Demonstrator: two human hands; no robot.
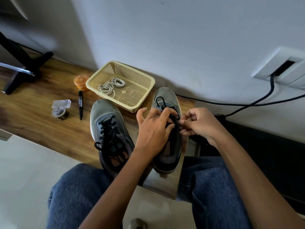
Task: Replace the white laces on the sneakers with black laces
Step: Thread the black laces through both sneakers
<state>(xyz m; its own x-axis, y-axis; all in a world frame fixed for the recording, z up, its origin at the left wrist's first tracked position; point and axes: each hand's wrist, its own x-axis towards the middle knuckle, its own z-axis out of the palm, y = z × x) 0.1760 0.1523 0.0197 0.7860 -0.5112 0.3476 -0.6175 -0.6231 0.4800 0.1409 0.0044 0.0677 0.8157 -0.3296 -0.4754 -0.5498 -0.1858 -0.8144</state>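
- Black lace runs through the right sneaker on the wooden table; left hand and right hand each pinch it.
- Left sneaker is black-laced already.
- White laces lie coiled in the basket.

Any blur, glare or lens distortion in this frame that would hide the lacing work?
Head view: wide-angle bending curves the wooden shelf edges; the monitor stand corner is dim and soft; both hands and the black lace stay sharp, without glare.
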